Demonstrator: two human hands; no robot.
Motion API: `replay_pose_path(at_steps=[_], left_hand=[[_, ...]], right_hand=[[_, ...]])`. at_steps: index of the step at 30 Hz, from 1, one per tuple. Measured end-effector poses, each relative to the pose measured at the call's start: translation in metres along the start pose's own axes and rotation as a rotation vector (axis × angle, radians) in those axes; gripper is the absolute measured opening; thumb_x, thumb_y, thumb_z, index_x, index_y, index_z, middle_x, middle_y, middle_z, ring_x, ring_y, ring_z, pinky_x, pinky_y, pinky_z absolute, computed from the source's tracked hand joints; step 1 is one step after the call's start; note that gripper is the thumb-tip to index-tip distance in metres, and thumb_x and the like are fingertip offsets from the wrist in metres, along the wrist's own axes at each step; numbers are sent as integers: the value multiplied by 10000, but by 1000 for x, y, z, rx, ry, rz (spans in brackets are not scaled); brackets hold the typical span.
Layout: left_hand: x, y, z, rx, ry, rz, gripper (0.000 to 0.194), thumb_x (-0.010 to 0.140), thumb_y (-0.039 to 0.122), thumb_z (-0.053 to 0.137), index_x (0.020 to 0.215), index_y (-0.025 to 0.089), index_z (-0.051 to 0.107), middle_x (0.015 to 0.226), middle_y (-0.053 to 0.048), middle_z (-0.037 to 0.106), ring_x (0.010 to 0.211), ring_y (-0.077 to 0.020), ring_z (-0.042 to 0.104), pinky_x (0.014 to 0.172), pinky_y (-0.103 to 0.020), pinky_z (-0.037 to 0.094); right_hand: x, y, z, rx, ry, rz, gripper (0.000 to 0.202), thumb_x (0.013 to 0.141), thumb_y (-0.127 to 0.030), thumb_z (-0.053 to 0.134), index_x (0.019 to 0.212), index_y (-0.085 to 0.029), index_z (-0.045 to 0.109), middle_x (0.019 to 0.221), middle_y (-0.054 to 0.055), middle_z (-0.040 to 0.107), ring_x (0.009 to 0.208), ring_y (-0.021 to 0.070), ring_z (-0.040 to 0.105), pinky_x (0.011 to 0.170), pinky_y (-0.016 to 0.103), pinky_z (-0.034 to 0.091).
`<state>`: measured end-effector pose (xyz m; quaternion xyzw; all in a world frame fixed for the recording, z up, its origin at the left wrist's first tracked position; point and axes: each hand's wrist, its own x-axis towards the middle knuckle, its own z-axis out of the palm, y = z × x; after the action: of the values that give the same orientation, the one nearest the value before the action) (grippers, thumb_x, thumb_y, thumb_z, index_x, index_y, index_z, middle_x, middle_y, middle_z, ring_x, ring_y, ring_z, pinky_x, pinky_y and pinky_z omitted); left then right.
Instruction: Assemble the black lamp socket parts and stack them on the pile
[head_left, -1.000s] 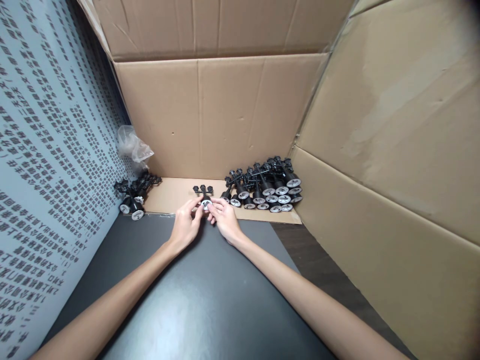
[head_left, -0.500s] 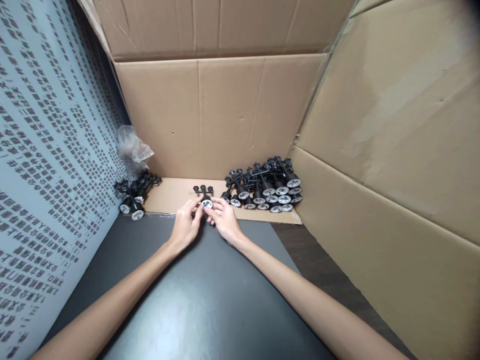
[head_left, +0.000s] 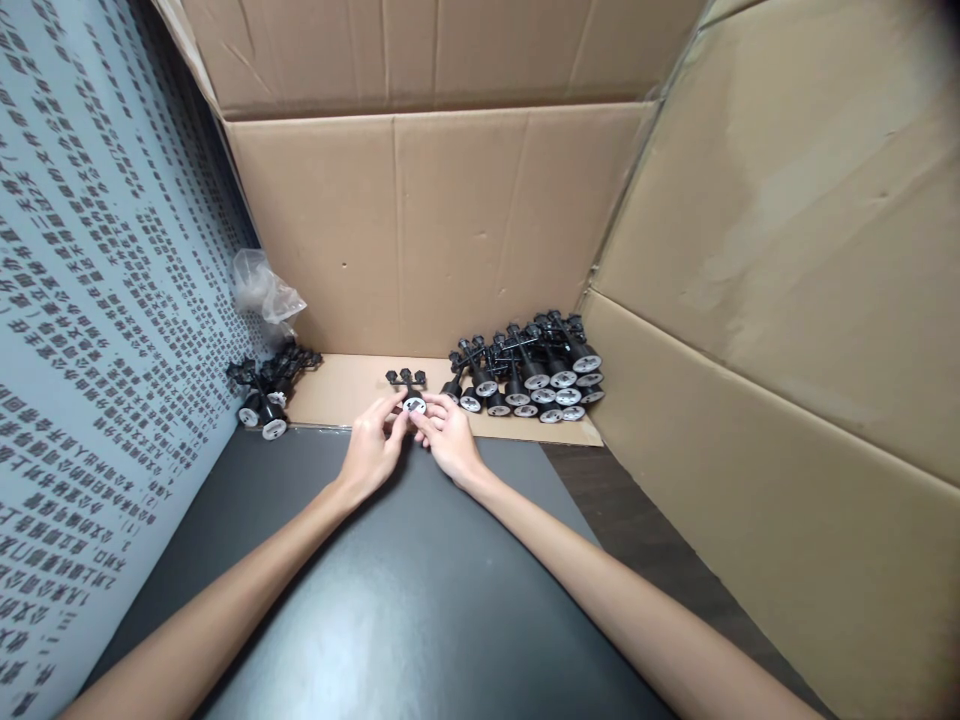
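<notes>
Between my hands is a small black toy street lamp [head_left: 412, 391] with three lantern heads at its far end and a round white underside turned toward me. My left hand [head_left: 373, 440] grips the base from the left, thumb and fingers closed on its rim. From the right, my right hand [head_left: 448, 436] pinches the same base, its thumb at the white underside. To the right lies a stacked pile of similar black lamps [head_left: 536, 372], white bases facing me. A smaller group of lamps [head_left: 264, 395] lies at the left.
A grey mat [head_left: 390, 590] covers the table in front of me. Behind it runs a cardboard strip [head_left: 345, 385] below a cardboard wall [head_left: 450, 220]. A clear plastic bag [head_left: 264, 287] sits at the back left, beside a printed blue panel [head_left: 112, 300]. Cardboard [head_left: 787, 350] also stands on the right.
Both hands keep their hold on the toy street lamp in nearly the same place. The whole view has shifted very slightly; nothing else visibly differs.
</notes>
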<state>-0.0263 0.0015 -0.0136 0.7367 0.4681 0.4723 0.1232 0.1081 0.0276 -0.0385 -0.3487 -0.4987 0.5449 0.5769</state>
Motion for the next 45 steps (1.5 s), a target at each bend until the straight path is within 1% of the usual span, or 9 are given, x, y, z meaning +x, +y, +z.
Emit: replay_pose_path(at_steps=[3, 6, 11, 15, 20, 23, 29, 38, 45], left_hand=[[0, 0, 0, 5, -14, 9, 367, 917, 215, 524, 1272, 161, 599, 1158, -101, 682, 897, -180, 681, 899, -374, 551], [0, 0, 1, 6, -12, 12, 367, 918, 217, 517, 1271, 154, 598, 1173, -103, 675, 901, -180, 681, 902, -374, 552], [0, 0, 1, 3, 10, 0, 360, 910, 210, 521, 1256, 160, 605, 1148, -96, 686, 851, -167, 683, 859, -353, 569], [1, 1, 0, 15, 24, -3, 356, 909, 205, 516, 1251, 159, 605, 1148, -100, 687, 852, -169, 687, 832, -344, 578], [0, 2, -1, 29, 26, -17, 347, 904, 211, 530, 1239, 167, 611, 1046, -84, 709, 815, -173, 688, 818, -353, 581], [0, 3, -1, 25, 29, -39, 340, 892, 209, 545, 1221, 162, 619, 1027, -84, 712, 798, -177, 690, 800, -357, 584], [0, 3, -2, 25, 40, -62, 329, 875, 203, 559, 1194, 167, 630, 1024, -84, 712, 802, -182, 691, 764, -345, 585], [1, 4, -2, 14, 29, -70, 347, 876, 188, 552, 1216, 150, 609, 1040, -95, 700, 830, -186, 689, 777, -346, 576], [1, 7, -3, 13, 39, -48, 308, 897, 207, 540, 1195, 164, 604, 1054, -88, 693, 835, -175, 677, 770, -336, 575]], right_hand=[[0, 1, 0, 1, 1, -7, 450, 697, -411, 745, 1024, -186, 531, 826, 28, 659, 528, 96, 544, 476, 237, 425], [1, 1, -1, 6, -3, -5, 455, 696, -415, 744, 1028, -186, 533, 846, 37, 661, 528, 94, 539, 478, 239, 427], [2, 0, -2, 4, -39, -4, 458, 707, -432, 736, 1043, -179, 556, 866, 50, 663, 533, 92, 528, 490, 247, 436], [1, 0, -1, 3, -57, -10, 469, 696, -422, 749, 1056, -184, 567, 857, 42, 665, 532, 89, 515, 505, 255, 445], [0, -3, -2, -12, -58, -2, 467, 702, -381, 739, 1085, -176, 569, 855, 42, 668, 531, 90, 519, 523, 266, 459], [-1, -4, -2, -27, -60, -2, 444, 711, -368, 728, 1079, -168, 581, 856, 48, 669, 537, 93, 525, 525, 268, 464], [-1, -5, -1, -15, -67, -6, 448, 700, -391, 744, 1059, -171, 591, 845, 41, 671, 544, 91, 526, 514, 252, 460], [-2, -5, 0, -29, -75, -19, 421, 733, -356, 709, 1086, -170, 578, 863, 37, 662, 539, 87, 526, 544, 264, 457], [-5, -5, 1, -17, -75, -34, 438, 747, -441, 708, 1071, -188, 558, 812, 13, 645, 537, 94, 532, 509, 249, 443]])
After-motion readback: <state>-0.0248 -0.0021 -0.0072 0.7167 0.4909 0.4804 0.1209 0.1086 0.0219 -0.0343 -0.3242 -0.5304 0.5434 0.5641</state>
